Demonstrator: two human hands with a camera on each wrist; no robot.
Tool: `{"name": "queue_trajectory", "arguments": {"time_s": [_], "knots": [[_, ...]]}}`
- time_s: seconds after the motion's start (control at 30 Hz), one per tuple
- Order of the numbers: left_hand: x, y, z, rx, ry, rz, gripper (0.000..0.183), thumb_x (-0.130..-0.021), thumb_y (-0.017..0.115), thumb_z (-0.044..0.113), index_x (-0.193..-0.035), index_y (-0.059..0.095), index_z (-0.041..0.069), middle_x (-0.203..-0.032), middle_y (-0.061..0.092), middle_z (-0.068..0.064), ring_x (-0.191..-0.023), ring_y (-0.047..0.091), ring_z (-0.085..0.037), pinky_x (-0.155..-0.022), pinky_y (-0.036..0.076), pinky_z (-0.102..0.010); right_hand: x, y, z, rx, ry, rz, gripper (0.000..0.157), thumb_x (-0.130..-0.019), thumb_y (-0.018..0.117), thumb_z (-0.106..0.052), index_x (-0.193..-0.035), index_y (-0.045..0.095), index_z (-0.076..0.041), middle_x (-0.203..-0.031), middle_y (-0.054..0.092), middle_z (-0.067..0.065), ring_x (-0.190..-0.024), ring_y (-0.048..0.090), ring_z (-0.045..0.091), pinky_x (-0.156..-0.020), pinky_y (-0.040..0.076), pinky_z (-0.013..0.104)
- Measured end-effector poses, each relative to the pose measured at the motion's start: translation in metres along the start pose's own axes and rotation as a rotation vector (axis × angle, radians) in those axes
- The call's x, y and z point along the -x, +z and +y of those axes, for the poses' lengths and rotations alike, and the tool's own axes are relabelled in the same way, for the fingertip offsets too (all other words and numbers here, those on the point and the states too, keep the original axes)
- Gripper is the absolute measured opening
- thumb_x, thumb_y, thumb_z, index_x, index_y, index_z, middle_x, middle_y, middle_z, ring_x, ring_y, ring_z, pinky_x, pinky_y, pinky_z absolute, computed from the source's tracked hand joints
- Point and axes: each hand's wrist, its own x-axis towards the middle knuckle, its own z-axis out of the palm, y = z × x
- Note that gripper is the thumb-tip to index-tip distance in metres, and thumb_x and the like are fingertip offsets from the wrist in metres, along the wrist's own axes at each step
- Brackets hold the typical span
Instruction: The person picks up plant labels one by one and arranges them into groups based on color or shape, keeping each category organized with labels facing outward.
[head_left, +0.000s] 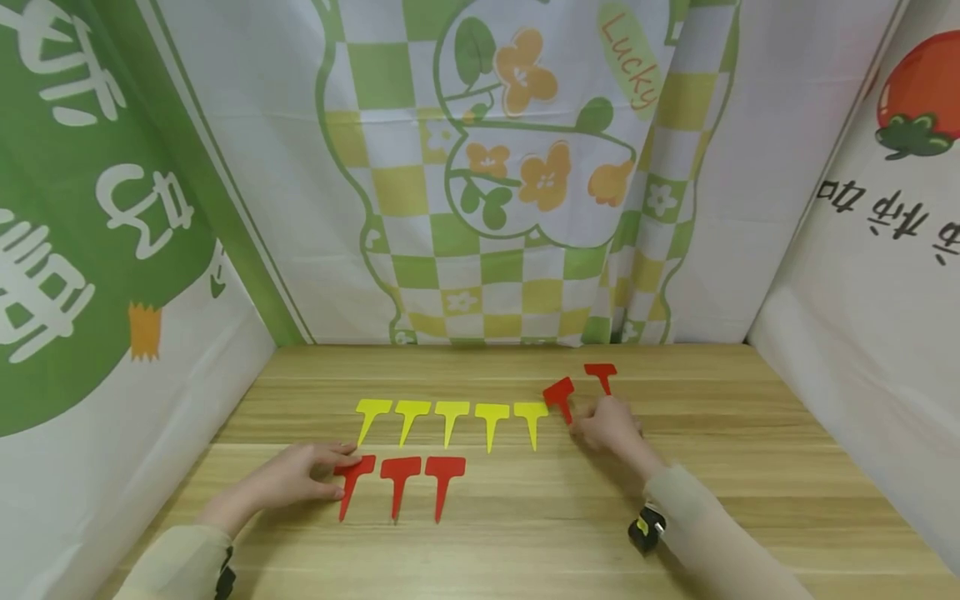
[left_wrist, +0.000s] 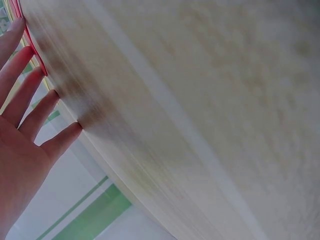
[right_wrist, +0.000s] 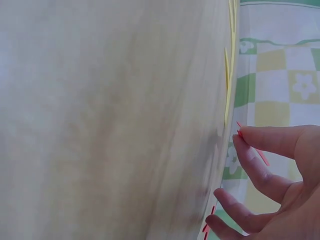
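Observation:
My right hand pinches the stem of a red T-shaped plant label between thumb and forefinger, and the label is tilted at the right end of the yellow row. Just beyond that hand lies another red label, its lower tip hidden by the hand. My left hand rests with spread, fairly straight fingers at the leftmost red label of the front row. In the left wrist view, its fingertips are down on the table by the red edge. Two more red labels, a middle one and a right one, lie beside it.
Several yellow T-shaped labels lie side by side behind the red row, stems toward me. The wooden table meets a patterned curtain at the back, with printed cloth on both sides. Both wrists wear dark straps.

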Motion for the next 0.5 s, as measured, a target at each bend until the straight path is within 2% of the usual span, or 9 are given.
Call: {"name": "queue_trajectory", "arguments": {"time_s": [0.13,0.23,0.3,0.37,0.5], "knots": [[0.0,0.0,-0.001,-0.001,-0.004,0.001,0.054,-0.08,0.072,0.041,-0.126,0.063,0.016,-0.139,0.053,-0.008,-0.13,0.046,-0.035,-0.102,0.037,-0.057,0.009,0.0,0.0,-0.03,0.005,-0.011,0.027,-0.077,0.073,-0.027,-0.056,0.064,-0.012,-0.049,0.05,-0.005,-0.064,0.051,0.016,-0.076,0.04,0.053],[0.0,0.0,-0.001,0.001,-0.002,0.0,0.053,-0.08,0.072,0.041,-0.126,0.063,0.016,-0.139,0.053,-0.008,-0.13,0.046,-0.035,-0.102,0.037,-0.057,0.014,0.001,0.001,-0.02,0.024,-0.016,0.026,-0.076,0.075,-0.029,-0.058,0.068,-0.012,-0.052,0.054,-0.005,-0.064,0.051,0.016,-0.073,0.04,0.047],[0.0,0.0,0.0,0.002,-0.001,-0.001,0.053,-0.08,0.072,0.04,-0.126,0.063,0.016,-0.139,0.053,-0.008,-0.13,0.046,-0.035,-0.102,0.037,-0.057,0.017,0.002,0.003,-0.013,0.034,-0.019,0.026,-0.077,0.075,-0.031,-0.059,0.07,-0.013,-0.056,0.058,-0.006,-0.068,0.053,0.016,-0.077,0.041,0.05],[0.001,0.0,0.0,0.009,-0.002,0.0,0.053,-0.08,0.073,0.04,-0.126,0.063,0.016,-0.139,0.053,-0.008,-0.13,0.046,-0.035,-0.102,0.036,-0.057,0.019,0.002,0.003,-0.004,0.023,-0.009,0.022,-0.077,0.075,-0.031,-0.061,0.071,-0.016,-0.063,0.063,-0.007,-0.075,0.055,0.017,-0.087,0.037,0.06],[0.001,0.0,0.0,0.016,-0.01,0.0,0.054,-0.08,0.072,0.041,-0.127,0.063,0.016,-0.14,0.053,-0.008,-0.13,0.045,-0.036,-0.102,0.036,-0.058,0.027,0.002,0.004,-0.012,0.008,-0.001,0.017,-0.076,0.076,-0.028,-0.064,0.072,-0.017,-0.071,0.067,-0.007,-0.083,0.059,0.019,-0.094,0.027,0.071]]}}
